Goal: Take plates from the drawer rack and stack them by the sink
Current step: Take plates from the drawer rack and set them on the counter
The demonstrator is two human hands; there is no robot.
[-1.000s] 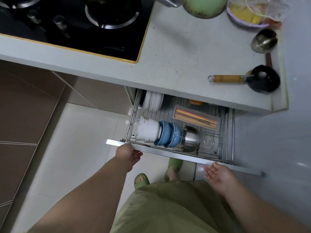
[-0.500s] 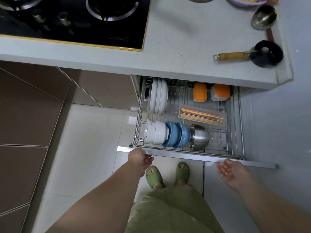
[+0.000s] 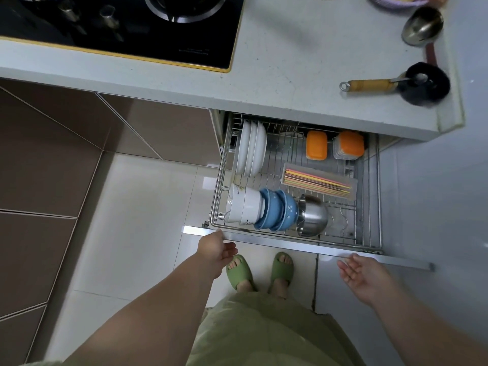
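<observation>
Fingers [image 3: 229,250] of my left hand [image 3: 215,248] hang loose at the drawer rack's [image 3: 369,207] front rail, gripping nothing; my right hand [image 3: 363,274] is open, empty; white plates [image 3: 250,149] stand upright in its back-left corner.

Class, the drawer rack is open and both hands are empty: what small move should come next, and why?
Probably reach the left hand forward to the white plates standing on edge at the rack's back left; neither it nor the right hand holds anything.
</observation>
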